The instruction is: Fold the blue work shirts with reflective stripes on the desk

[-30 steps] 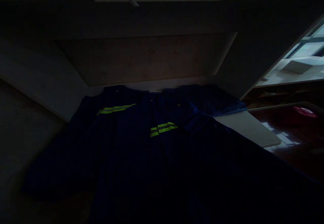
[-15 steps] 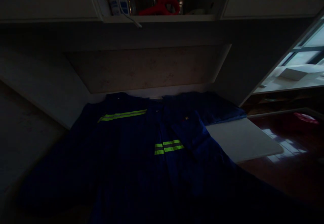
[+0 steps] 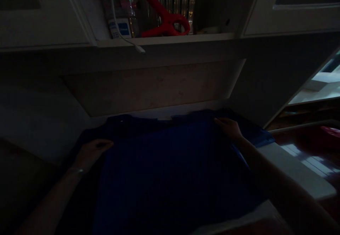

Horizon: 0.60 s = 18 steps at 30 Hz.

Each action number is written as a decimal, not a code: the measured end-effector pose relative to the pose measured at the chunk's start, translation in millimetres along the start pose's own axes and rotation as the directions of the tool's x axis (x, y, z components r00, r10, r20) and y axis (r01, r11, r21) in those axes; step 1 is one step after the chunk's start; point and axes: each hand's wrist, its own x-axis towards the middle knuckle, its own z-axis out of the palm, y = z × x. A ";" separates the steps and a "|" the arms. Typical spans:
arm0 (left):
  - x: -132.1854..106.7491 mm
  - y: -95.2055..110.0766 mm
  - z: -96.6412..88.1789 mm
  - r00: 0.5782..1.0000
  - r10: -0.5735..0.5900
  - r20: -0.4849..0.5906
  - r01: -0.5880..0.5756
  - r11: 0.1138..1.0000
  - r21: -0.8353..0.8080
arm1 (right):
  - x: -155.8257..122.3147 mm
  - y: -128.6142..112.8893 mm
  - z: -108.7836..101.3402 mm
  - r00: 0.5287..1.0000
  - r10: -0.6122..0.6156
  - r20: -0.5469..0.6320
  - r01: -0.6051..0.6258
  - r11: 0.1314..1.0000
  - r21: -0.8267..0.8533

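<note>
In the dim head view, a dark blue work jacket point(image 3: 164, 164) is stretched between my two hands as a broad, plain panel. My left hand point(image 3: 91, 151), a band on its wrist, pinches the panel's upper left corner. At the upper right corner, my right hand point(image 3: 230, 127) has its fingertips closed on the cloth. Behind the panel lies another blue garment point(image 3: 124, 121), its collar edge against the wall. More blue cloth point(image 3: 261, 132) spreads beyond my right forearm. The panel covers any yellow-green stripes underneath.
Overhead, an open shelf holds a red spring clamp point(image 3: 168, 22), a labelled jar point(image 3: 122, 27) and a white cable point(image 3: 139, 49) hanging over its edge. A white tabletop point(image 3: 294, 171) extends at right. A pale edge point(image 3: 255, 215) shows at the bottom.
Both my hands have come into view, holding up the blue cloth, which now hides the striped front seen before. The camera has tilted up slightly, showing more of the shelf.
</note>
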 end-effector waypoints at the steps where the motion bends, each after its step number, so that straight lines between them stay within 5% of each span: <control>1: 22.4 5.7 6.7 1.000 0.017 -0.013 -0.016 0.999 0.048 | 19.3 -5.4 14.3 0.999 -0.040 0.012 0.041 0.995 -0.088; 4: 59.2 11.5 30.2 0.996 0.064 -0.059 -0.056 0.990 0.127 | 54.4 -11.2 44.8 0.983 -0.111 0.147 0.151 0.944 -0.293; 6: 51.6 3.0 45.2 0.993 0.088 -0.076 -0.076 0.986 0.146 | 56.6 -1.9 52.3 0.965 -0.108 0.240 0.181 0.934 -0.307; 8: 18.3 -16.6 56.2 0.998 0.060 -0.036 -0.057 0.995 0.083 | 43.2 19.2 47.5 0.950 -0.094 0.297 0.188 0.934 -0.303; 10: -33.2 -45.0 62.1 0.994 -0.085 0.061 0.090 0.993 -0.074 | 17.8 48.2 31.1 0.941 0.005 0.338 0.090 0.960 -0.265; 12: -90.3 -76.5 64.5 0.932 -0.322 0.166 0.353 0.912 -0.210 | -14.3 77.6 7.1 0.919 0.149 0.366 -0.072 0.974 -0.216; 14: -139.0 -102.1 66.3 0.873 -0.427 0.235 0.484 0.818 -0.310 | -46.3 99.6 -16.7 0.888 0.249 0.388 -0.196 0.966 -0.171; 18: -178.2 -102.0 70.4 0.829 -0.500 0.251 0.559 0.761 -0.329 | -85.5 106.7 -35.8 0.815 0.388 0.431 -0.386 0.917 -0.097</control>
